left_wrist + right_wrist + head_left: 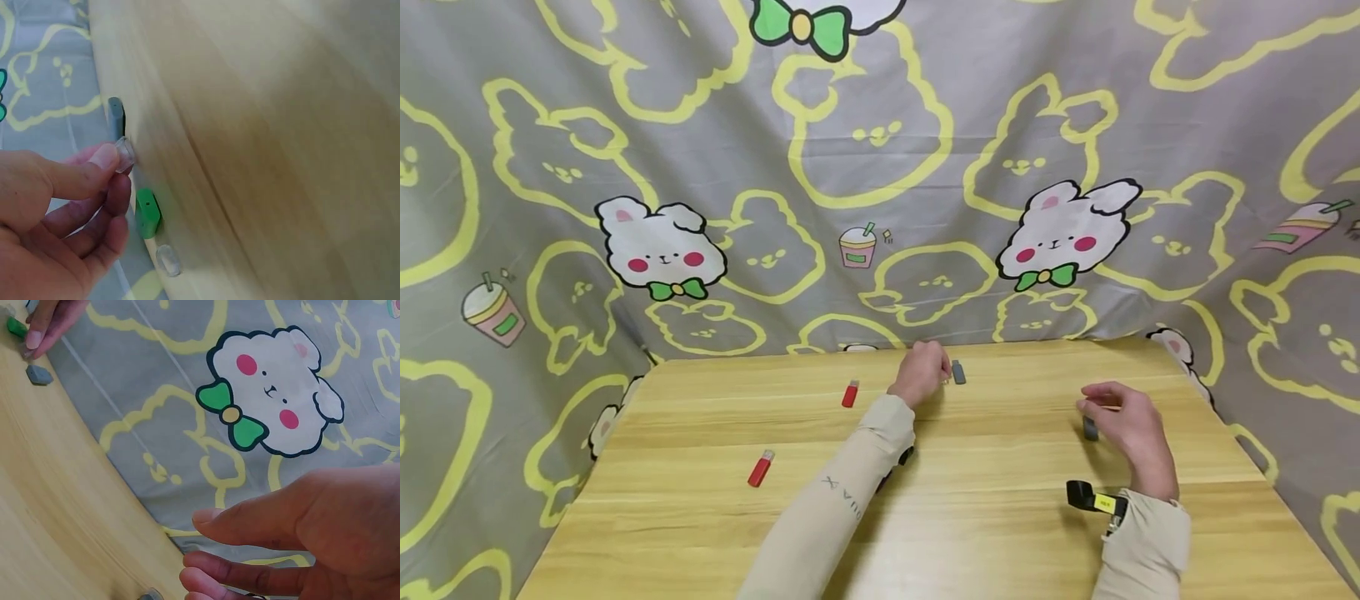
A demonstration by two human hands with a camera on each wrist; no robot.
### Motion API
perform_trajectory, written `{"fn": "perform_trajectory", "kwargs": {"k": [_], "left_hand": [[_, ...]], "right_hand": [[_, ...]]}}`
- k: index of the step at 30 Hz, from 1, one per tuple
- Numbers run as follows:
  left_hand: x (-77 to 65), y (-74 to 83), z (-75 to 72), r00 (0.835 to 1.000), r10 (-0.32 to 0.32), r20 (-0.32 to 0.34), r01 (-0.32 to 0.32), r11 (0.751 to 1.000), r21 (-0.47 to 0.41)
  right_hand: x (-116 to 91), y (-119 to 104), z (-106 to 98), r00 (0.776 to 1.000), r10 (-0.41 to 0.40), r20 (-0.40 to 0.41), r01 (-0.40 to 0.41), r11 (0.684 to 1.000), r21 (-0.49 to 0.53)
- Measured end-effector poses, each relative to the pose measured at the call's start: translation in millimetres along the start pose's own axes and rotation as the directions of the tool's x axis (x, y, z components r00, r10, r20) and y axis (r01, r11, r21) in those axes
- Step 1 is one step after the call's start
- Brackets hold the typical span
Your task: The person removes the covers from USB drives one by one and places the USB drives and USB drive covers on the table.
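My left hand (922,375) is at the back edge of the table, pinching a small clear plastic cap (125,155) between thumb and index finger. Just beyond the fingertips lies a grey USB stick (958,372). A green USB stick (148,214) and a second clear cap (168,260) lie below the fingers in the left wrist view; the hand hides the green stick in the head view. On the right, my right hand (1123,421) hovers with loosely bent fingers and nothing between them. Beside its thumb is a dark grey USB stick (1090,429), partly covered.
Two red USB sticks lie on the left part of the wooden table (985,533), one farther back (850,393) and one nearer (760,468). A grey patterned curtain (925,225) hangs right behind the table's back edge and along both sides.
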State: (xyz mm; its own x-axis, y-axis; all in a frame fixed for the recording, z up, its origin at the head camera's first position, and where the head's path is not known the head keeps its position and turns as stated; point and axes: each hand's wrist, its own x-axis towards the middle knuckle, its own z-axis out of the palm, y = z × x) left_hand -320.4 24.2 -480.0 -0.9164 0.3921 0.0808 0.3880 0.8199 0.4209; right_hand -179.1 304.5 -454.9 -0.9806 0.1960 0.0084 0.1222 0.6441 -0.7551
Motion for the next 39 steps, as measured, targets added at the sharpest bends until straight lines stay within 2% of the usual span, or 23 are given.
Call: {"fn": "perform_trajectory", "kwargs": {"k": [11,16,22,27,34,39], "left_hand": [[0.3,-4.4,-0.3,1.0,-0.015,-0.016,0.016,0.998,0.06],[-7.8,-7.7,-3.9,0.999,-0.006,-0.043,0.004,0.999,-0.043],[-25.0,-11.4,-21.0,0.994,0.008,-0.107,-0.027,0.983,-0.179],[-45.9,-18.4,-33.6,0.985,-0.016,-0.17,-0.04,0.945,-0.323],[-83.0,-30.1,-46.5,0.972,-0.037,-0.233,-0.09,0.855,-0.511],[-105.8,-41.2,-55.7,0.956,-0.124,-0.267,-0.057,0.812,-0.581]], "right_hand": [[0.4,-4.0,0.7,1.0,-0.003,-0.001,0.003,1.0,-0.002],[0.3,-5.3,1.3,1.0,-0.009,-0.006,0.009,1.0,-0.012],[-1.0,-5.8,0.9,1.0,0.005,-0.004,-0.005,1.0,-0.015],[-0.6,-5.0,0.8,1.0,0.0,-0.017,-0.001,1.0,-0.026],[0.9,0.2,1.3,0.998,0.055,-0.02,-0.056,0.996,-0.072],[1.6,2.2,4.8,0.993,0.113,-0.044,-0.117,0.99,-0.081]]}}
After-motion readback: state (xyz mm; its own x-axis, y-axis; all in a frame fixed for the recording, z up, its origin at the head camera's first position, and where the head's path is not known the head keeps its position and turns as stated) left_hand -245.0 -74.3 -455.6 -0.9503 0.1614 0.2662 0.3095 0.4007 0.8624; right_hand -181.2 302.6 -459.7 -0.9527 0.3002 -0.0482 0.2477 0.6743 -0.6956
